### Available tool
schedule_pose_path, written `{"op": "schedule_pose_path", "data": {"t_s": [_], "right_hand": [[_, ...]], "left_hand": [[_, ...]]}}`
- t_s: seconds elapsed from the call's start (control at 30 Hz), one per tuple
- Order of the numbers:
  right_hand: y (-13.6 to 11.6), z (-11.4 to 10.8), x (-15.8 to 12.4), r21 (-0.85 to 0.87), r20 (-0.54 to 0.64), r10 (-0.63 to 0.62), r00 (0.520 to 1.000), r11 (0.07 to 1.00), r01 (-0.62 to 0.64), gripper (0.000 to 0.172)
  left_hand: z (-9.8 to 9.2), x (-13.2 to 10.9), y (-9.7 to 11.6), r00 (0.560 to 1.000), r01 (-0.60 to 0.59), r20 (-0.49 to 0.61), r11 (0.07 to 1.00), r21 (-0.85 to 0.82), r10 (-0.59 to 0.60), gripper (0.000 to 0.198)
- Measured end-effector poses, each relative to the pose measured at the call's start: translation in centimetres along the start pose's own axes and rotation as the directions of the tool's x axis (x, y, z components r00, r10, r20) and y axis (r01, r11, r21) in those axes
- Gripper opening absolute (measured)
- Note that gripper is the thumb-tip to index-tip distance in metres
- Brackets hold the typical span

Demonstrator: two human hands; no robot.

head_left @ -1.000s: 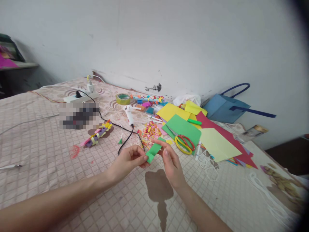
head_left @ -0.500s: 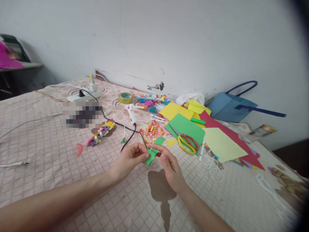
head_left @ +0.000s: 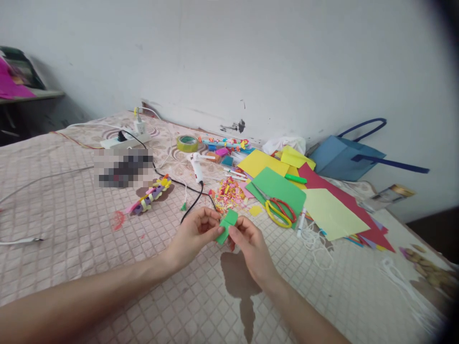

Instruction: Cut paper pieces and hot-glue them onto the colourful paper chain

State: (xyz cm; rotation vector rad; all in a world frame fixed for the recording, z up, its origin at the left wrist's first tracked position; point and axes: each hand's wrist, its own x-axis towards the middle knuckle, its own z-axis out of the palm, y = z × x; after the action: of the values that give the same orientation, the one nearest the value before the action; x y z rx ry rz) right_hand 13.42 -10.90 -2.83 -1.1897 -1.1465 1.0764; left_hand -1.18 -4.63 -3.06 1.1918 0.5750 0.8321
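A small piece of green paper point(head_left: 227, 222) with a crease across it is held up between both hands, above the quilted cover. My left hand point(head_left: 195, 234) pinches its left edge between thumb and fingers. My right hand point(head_left: 253, 241) is closed at its right edge, the thumb lying on the near side and the fingers partly hidden behind. Just beyond the hands lies a heap of tiny coloured paper bits point(head_left: 230, 192). A white hot glue gun point(head_left: 196, 168) rests behind them, its black cord running close to my left hand.
To the right, scissors point(head_left: 278, 212) lie on a green sheet point(head_left: 287, 184), near other coloured sheets, a marker point(head_left: 301, 222) and white string point(head_left: 317, 243). Further back are yellow tape point(head_left: 187, 144), a power strip point(head_left: 125, 141) and a blue bag point(head_left: 346, 160). A decorated paper craft point(head_left: 150, 197) lies left.
My right hand has shifted its grip, bringing the thumb down onto the green paper. The paper's upper part, earlier tipped away behind the fingers, now shows facing me.
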Motion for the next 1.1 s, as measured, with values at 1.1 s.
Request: {"op": "schedule_pose_path", "data": {"t_s": [1.1], "right_hand": [[-0.12,-0.39,0.15,0.028,-0.104,0.006,0.995,1.0,-0.003,0.021]], "left_hand": [[0.38,-0.52,0.93,0.949,0.256,0.151,0.957,0.136,-0.275,0.034]]}}
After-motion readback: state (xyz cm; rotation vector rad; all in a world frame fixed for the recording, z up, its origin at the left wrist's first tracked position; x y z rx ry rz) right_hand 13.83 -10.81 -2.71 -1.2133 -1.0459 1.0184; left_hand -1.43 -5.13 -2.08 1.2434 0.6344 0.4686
